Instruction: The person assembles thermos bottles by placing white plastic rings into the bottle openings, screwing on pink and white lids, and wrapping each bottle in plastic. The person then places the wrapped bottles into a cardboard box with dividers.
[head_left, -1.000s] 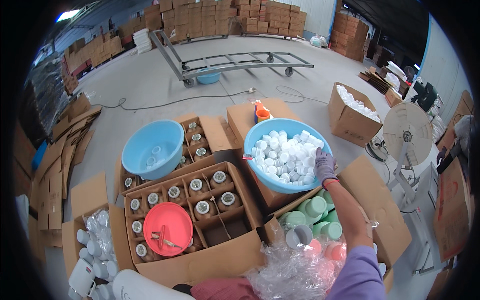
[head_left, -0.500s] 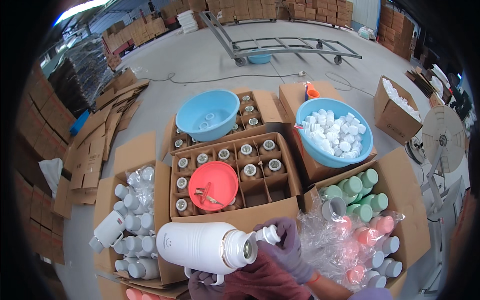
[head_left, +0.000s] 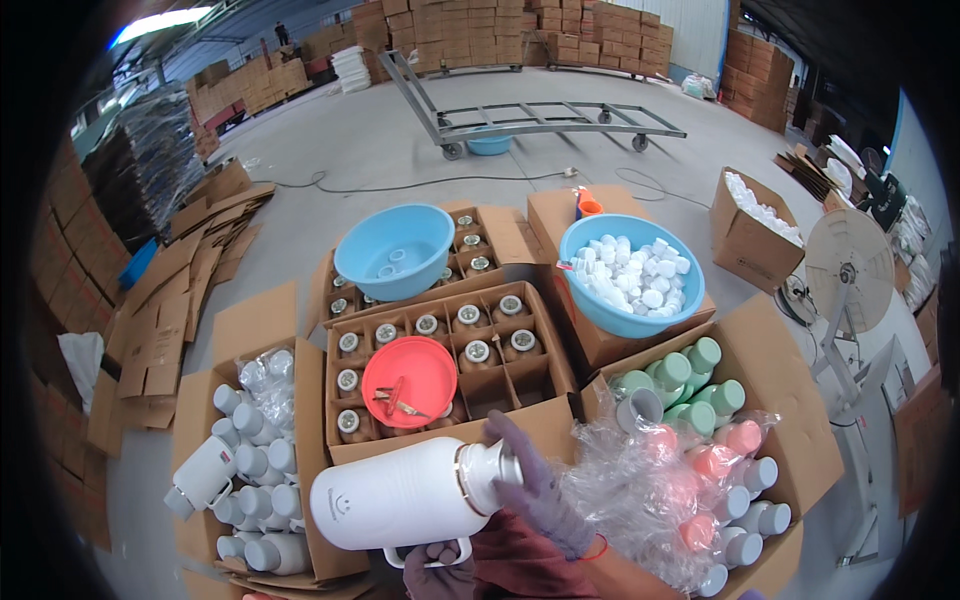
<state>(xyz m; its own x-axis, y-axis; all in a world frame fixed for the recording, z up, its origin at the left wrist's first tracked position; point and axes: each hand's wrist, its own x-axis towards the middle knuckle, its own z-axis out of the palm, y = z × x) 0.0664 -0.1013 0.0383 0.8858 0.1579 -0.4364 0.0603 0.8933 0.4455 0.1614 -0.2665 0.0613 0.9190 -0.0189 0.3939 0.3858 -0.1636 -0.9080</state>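
A white insulated bottle (head_left: pixel 395 494) lies on its side in the air, its mouth towards the right. Below it, my gloved left hand (head_left: pixel 438 572) is closed on the bottle's looped handle (head_left: pixel 428 553). At the mouth, my right hand (head_left: pixel 540 490) in a purple glove has its fingers and thumb around the white stopper (head_left: pixel 511 468), partly hidden by the glove. Beneath the bottle, a divided carton (head_left: pixel 480 408) holds several bottles with open metal necks. A red dish (head_left: pixel 440 378) on top of them carries small red-handled tools (head_left: pixel 398 397).
A blue basin (head_left: pixel 590 313) of white stoppers stands on a carton. Another blue basin (head_left: pixel 400 226) sits behind the divided carton. Open cartons of grey cups (head_left: pixel 285 498) and of green and pink cups (head_left: pixel 722 397) flank me. A metal trolley (head_left: pixel 560 127) stands farther back.
My right hand has brought the stopper from beside the mouth onto it, and its fingers now reach up around it. The view has shifted slightly to the right.
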